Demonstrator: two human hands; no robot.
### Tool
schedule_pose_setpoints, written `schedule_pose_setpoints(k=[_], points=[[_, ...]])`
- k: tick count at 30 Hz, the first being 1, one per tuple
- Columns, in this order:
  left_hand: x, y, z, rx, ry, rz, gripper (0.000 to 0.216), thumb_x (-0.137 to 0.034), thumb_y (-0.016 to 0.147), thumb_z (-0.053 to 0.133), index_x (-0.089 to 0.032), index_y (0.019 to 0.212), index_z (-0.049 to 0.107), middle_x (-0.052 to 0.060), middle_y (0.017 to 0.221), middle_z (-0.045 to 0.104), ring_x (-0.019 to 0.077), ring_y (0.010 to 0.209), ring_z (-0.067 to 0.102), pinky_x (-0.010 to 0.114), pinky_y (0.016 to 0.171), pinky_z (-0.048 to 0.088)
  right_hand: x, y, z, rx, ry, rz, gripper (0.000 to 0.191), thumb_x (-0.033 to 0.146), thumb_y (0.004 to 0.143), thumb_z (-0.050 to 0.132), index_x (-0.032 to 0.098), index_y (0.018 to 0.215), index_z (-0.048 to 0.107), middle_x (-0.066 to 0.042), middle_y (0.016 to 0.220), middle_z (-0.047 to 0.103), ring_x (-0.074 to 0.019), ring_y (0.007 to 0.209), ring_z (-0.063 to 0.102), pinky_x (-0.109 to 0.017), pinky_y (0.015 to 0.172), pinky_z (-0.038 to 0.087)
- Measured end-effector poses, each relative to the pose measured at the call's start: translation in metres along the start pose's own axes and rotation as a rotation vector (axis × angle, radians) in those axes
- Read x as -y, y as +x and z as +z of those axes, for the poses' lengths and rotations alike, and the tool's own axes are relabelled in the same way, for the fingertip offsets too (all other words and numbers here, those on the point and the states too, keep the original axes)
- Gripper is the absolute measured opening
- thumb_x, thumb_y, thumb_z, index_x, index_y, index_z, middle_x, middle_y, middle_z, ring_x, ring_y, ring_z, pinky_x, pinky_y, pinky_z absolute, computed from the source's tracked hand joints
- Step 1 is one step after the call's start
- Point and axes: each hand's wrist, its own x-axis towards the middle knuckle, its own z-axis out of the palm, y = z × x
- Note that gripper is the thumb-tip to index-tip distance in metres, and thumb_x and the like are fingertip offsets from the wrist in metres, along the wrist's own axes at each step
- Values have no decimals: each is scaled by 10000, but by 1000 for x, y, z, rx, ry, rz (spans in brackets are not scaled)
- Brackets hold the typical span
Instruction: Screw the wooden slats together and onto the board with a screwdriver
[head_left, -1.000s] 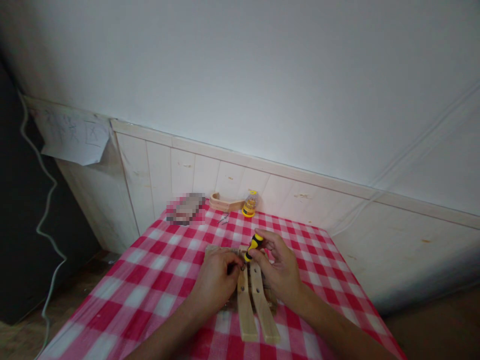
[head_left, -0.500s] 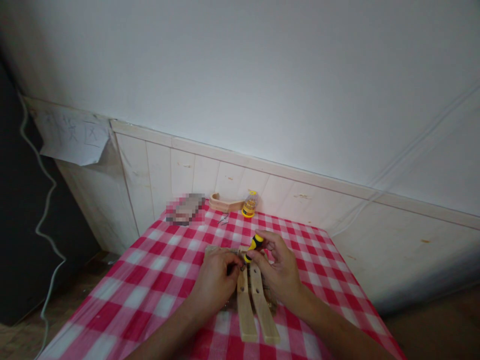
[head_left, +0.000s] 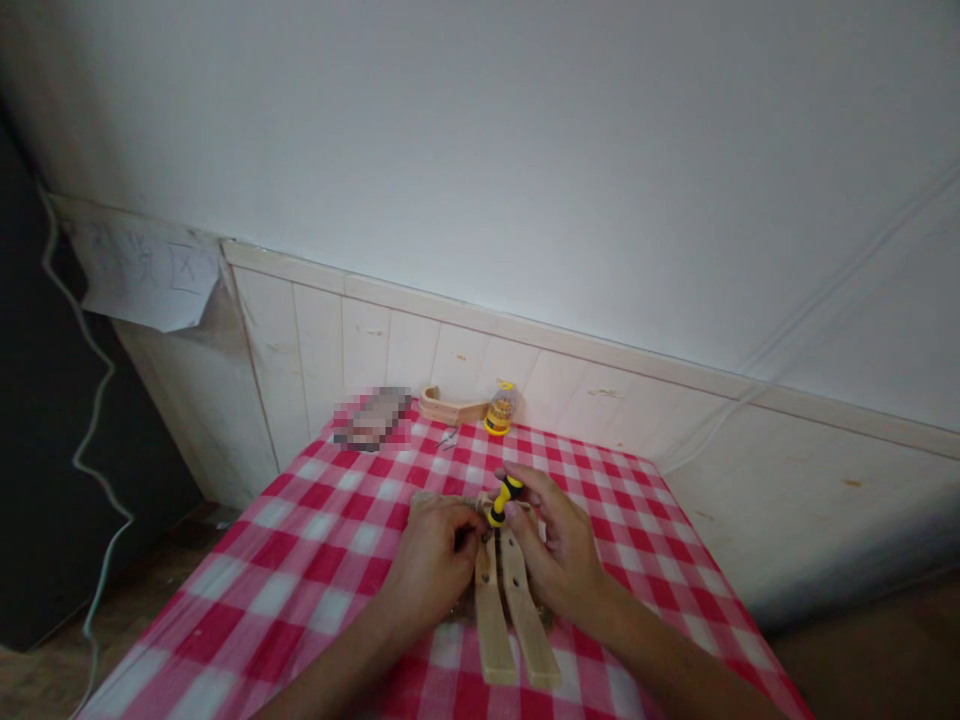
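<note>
Pinched between the fingers of my right hand (head_left: 562,535) is a short yellow and black screwdriver (head_left: 503,498), tilted with its tip down at a wooden piece. My left hand (head_left: 431,555) is closed beside that tip, thumb and forefinger together at the wood's upper end; what they pinch is too small to make out. Two curved wooden pieces (head_left: 495,635) lie side by side, pointing toward me, with dark holes or screw heads in them. Under them is a brownish pad or bag (head_left: 426,499), mostly hidden by my hands and the wood.
Along the back edge of the red and white checked tablecloth (head_left: 300,560) stand a yellow-capped bit case (head_left: 500,409) and a hooked wooden part (head_left: 452,407). Small metal pieces (head_left: 448,438) lie before them. A blurred-out flat object (head_left: 371,418) is at the back left, near the panelled wall (head_left: 420,350).
My right hand's fingers have shifted round the screwdriver, and its handle has tipped slightly left. My left hand and the wooden pieces stay nearly where they were.
</note>
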Motion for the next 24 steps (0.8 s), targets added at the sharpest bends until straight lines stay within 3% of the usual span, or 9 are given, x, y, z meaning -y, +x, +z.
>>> schedule_pose_setpoints(k=[8, 24], points=[[0, 0, 0, -22, 11, -2, 230, -86, 806, 559, -226, 777, 739, 17, 880, 781, 235, 920, 677, 373, 894, 408, -11, 0, 3, -53, 63, 77, 371, 207, 975, 585, 266, 1339, 614, -105, 1238, 736, -237, 1080, 741, -376, 876, 641], [0, -1, 0, -19, 13, -3, 218, -89, 803, 559, -204, 777, 742, 26, 865, 769, 234, 900, 654, 369, 873, 390, -7, 3, 4, -81, 15, 29, 345, 171, 930, 635, 260, 1262, 667, -72, 1101, 766, -193, 912, 760, -313, 820, 640]])
